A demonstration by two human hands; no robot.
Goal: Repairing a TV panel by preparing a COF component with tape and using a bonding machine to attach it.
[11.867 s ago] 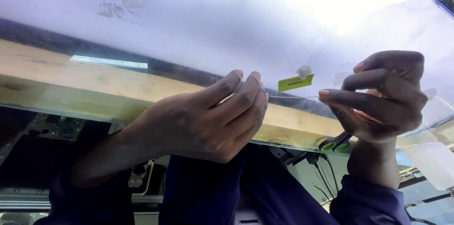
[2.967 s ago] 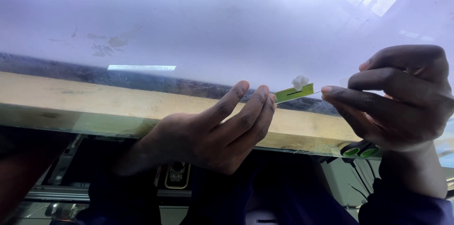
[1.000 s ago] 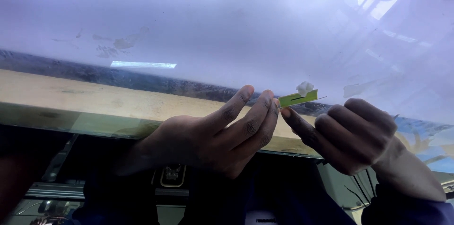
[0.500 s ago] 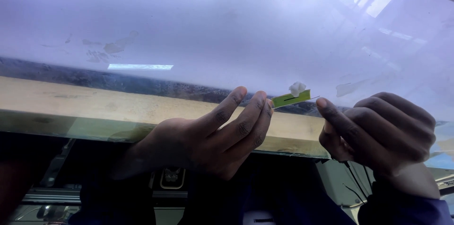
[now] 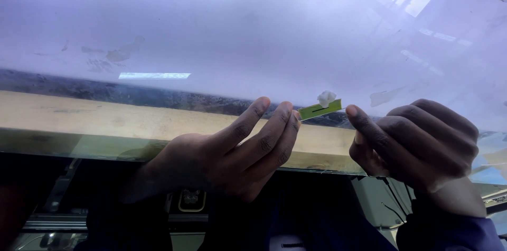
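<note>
Left hand [image 5: 227, 150]: nearest, at 7 o'clock; fingers [image 5: 274, 129] extended and pressed together, tips pinching the near end of a green strip [image 5: 320, 109] so it lies flat on the sheet.
Right hand [image 5: 417, 145]: at 4 o'clock, fingers curled; forefinger tip just beside the strip's far end, perhaps touching.
White bit [image 5: 326, 97]: sits on the strip.
Wooden edge [image 5: 105, 119]: tabletop rim under the hands.
Sheet [image 5: 237, 24]: glossy white, at 12 o'clock, smudged.

One head-worn camera looks down and forward, close over the table's near wooden edge [image 5: 105, 119] (lower half of frame), hands nearest.
</note>
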